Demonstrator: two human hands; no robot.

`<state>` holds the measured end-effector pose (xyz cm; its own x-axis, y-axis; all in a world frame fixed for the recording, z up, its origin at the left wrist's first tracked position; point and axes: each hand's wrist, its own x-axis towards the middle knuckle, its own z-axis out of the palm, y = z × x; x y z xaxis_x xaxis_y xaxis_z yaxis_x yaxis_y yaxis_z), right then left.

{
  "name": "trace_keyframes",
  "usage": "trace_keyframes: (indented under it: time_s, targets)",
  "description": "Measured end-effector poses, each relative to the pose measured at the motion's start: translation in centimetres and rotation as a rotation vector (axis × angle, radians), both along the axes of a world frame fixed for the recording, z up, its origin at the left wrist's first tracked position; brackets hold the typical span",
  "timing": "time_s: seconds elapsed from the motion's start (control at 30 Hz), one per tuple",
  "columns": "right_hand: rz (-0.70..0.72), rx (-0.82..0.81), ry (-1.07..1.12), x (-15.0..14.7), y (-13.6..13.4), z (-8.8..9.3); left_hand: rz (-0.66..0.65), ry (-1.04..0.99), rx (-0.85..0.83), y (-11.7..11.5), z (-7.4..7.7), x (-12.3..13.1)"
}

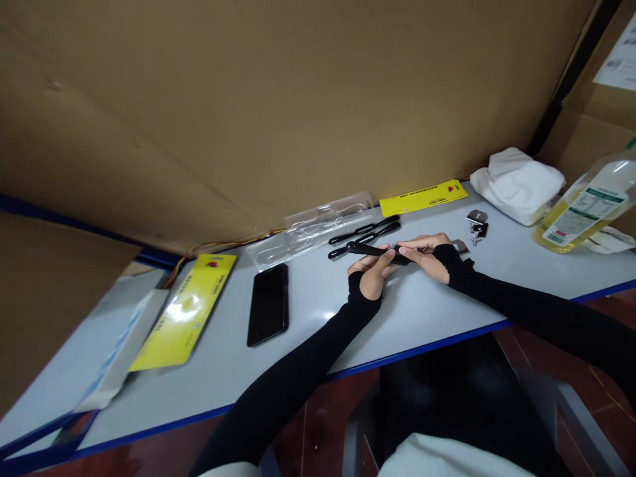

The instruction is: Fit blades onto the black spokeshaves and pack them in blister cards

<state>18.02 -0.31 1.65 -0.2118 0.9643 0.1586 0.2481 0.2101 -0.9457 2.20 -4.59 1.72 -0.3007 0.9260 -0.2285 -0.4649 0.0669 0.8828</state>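
My left hand (370, 273) is closed round a black spokeshave body (365, 249), one handle pointing left past the fingers. The fingers of my right hand (428, 255) pinch at the middle and right end of the same tool; any small part between them is hidden. Just behind my hands lie two more black spokeshave bodies (365, 229), side by side on the table. To the right of my right hand are small metal blades and thumb screws (477, 228), with a grey metal plate (461, 248) partly covered by that hand.
Clear plastic blister trays (303, 232) and a yellow card (422, 197) lie along the cardboard wall. At left are another yellow card (186, 311) and a black phone (268, 305). A white cloth (517, 185) and a bottle of yellow liquid (581, 209) stand at right.
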Motion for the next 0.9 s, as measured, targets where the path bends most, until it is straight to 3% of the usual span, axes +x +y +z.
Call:
trace_keyframes:
  time_s: [0.33, 0.9]
  targets:
    - [-0.031, -0.002, -0.019, 0.4, 0.2, 0.2, -0.083, -0.01, -0.01, 0.9, -0.8, -1.0]
    - [-0.024, -0.078, 0.002, 0.3, 0.2, 0.4, -0.047, 0.012, -0.007, 0.7, -0.8, -0.7]
